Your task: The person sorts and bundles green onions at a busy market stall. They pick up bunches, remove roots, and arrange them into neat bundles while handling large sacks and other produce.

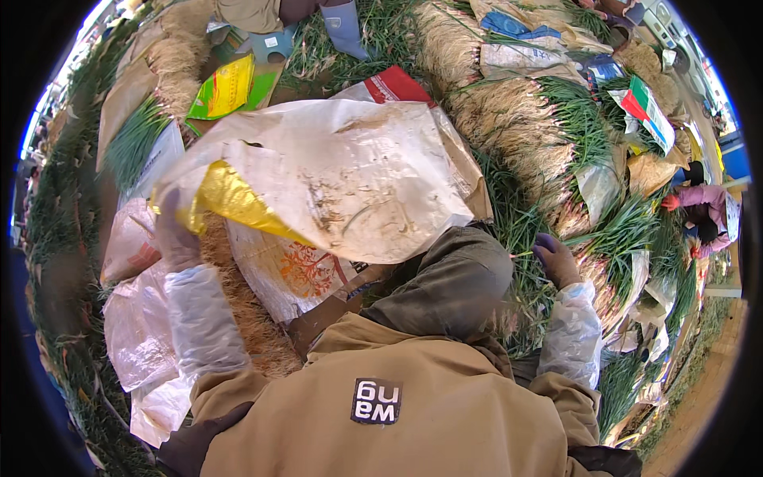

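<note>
My left hand (177, 238), in a purplish glove, grips the left edge of a white plastic sheet or sack (357, 161). Brown dirt stains its upper face, and a shiny yellow part (238, 197) shows along its folded edge. The sheet spreads over my lap and hides part of what lies beneath. Under it is a white sack with an orange tree print (307, 268). On the right my right hand (554, 262), also gloved, is among loose green onions (524, 298). A thin stalk (522, 255) shows at its fingertips; whether it is held I cannot tell.
Bundled green onions with pale roots (506, 125) lie in a long row at the right. Yellow-green packaging (226, 89) lies ahead, near another person's blue boot (344, 30). Crumpled white sacks (140, 322) are at my left. Another person in pink sleeves (706, 208) is far right.
</note>
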Tool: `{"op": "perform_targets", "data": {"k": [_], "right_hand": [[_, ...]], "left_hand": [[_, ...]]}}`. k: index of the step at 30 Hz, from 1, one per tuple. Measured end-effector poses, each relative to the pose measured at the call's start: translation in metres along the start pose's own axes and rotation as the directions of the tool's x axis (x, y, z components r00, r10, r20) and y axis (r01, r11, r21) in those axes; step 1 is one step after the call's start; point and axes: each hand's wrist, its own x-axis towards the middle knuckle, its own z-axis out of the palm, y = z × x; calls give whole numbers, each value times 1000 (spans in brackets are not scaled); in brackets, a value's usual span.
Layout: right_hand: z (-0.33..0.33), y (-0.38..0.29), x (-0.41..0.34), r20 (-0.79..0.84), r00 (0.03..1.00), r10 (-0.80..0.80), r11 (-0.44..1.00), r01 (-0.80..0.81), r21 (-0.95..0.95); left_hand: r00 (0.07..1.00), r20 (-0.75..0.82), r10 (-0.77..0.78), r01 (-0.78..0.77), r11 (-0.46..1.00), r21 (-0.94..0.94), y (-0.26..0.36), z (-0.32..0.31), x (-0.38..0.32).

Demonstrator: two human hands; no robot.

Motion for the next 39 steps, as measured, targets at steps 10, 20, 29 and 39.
{"op": "perform_targets", "data": {"k": [10,20,29,39], "right_hand": [[-27,16,-9,-74,997,-28,998,32,56],[-41,28,-39,-221,969,-106,952,163,258],[-84,18,-117,-466,884,23,874,209,440],[-69,39,-207,-459,800,385,919,-286,273]], "left_hand": [[861,166,481,-460,598,656,265,-44,-36],[802,567,189,-533,655,535,353,116,-88],[577,782,-235,-691,371,621,10,375,-107],[472,618,-628,-170,624,763,-221,446,-265]]}}
